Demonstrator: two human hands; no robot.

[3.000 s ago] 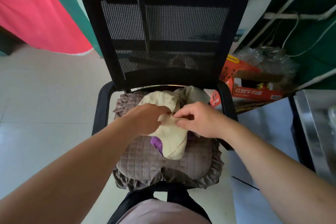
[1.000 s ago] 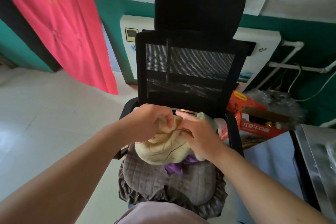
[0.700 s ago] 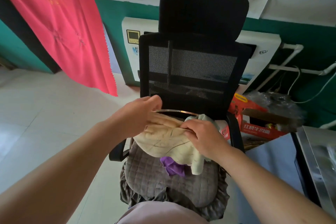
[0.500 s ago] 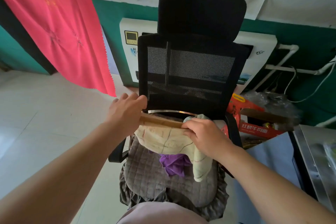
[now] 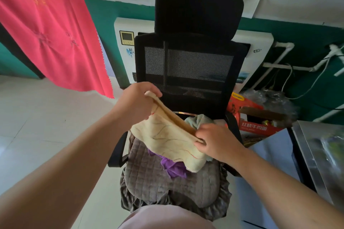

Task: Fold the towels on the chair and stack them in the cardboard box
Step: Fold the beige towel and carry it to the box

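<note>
Cushion (image 5: pixel 158 178) comes nearest, a grey quilted pad covering the chair (image 5: pixel 189 65) seat, and on it lies a purple cloth (image 5: pixel 173 167), crumpled and partly under the towel (image 5: pixel 165 135). The towel is cream with thin red lines and a tan band along its top edge. It is lifted clear of the seat at the top, its lower part sagging down to touch the purple cloth.

The right hand (image 5: pixel 216 141) is closed on the band at its lower end, thumb and fingers pinching the cloth. The left hand (image 5: pixel 135 102) is closed on the other end of the band, higher and further off, so the edge runs taut and slanted between the two.

The towel looks light and limp: it holds no shape of its own and hangs wherever it is not held. It should not slip, since terry grips skin well. Holding at the two corners of one edge, as now, seems the right hold; a grip at mid-edge would likely let the corners flop and spoil the fold.

Behind the right hand a pale green cloth (image 5: pixel 199 120) sits bunched at the back of the seat, probably another towel. Beyond the armrest is a red box (image 5: pixel 255 126) with open flaps; whether it is the cardboard box meant I cannot tell.
</note>
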